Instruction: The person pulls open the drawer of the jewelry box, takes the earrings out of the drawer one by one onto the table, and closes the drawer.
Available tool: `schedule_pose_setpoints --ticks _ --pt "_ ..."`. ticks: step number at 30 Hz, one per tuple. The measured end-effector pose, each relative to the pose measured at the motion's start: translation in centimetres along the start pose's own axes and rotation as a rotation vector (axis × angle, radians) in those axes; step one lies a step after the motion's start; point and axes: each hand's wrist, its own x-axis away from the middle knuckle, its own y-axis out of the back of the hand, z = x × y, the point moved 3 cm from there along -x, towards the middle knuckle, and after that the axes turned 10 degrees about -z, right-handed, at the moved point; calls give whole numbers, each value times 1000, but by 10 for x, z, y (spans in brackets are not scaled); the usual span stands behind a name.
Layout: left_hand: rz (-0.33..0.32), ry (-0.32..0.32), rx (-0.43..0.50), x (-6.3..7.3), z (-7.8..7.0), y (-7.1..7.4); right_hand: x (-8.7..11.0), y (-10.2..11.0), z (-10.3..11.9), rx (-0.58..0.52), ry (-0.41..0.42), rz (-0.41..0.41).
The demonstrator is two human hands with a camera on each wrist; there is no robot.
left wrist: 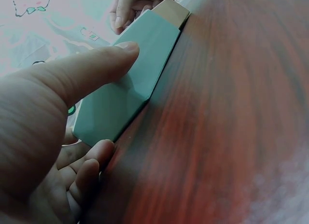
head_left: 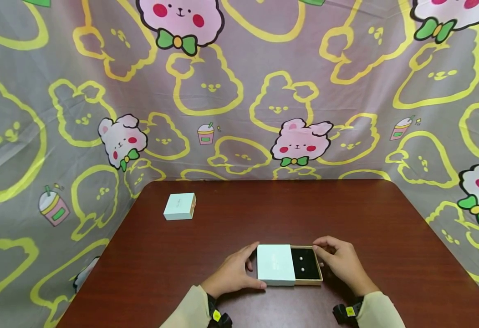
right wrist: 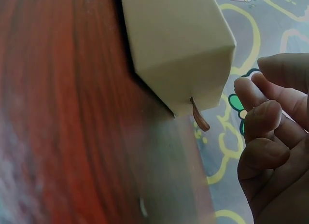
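Observation:
A pale mint jewelry box lies on the table with its inner drawer slid partway out to the right. Two small pearl-like studs sit on the drawer's black lining. My left hand grips the left end of the mint sleeve, thumb along the near side and fingers behind. In the left wrist view the thumb lies against the sleeve. Beside the drawer's right end is my right hand, its fingers loosely bent and holding nothing. A brown ribbon pull tab hangs from the drawer's end, apart from the fingertips.
A second mint box, closed, stands at the table's back left. The brown wooden table ends at a patterned cloth that hangs behind it and along both sides.

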Motion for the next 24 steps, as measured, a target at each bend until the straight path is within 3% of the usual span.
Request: schedule_pose_setpoints --ticks 24 --pt "9 -5 7 0 1 3 1 -7 12 67 39 83"
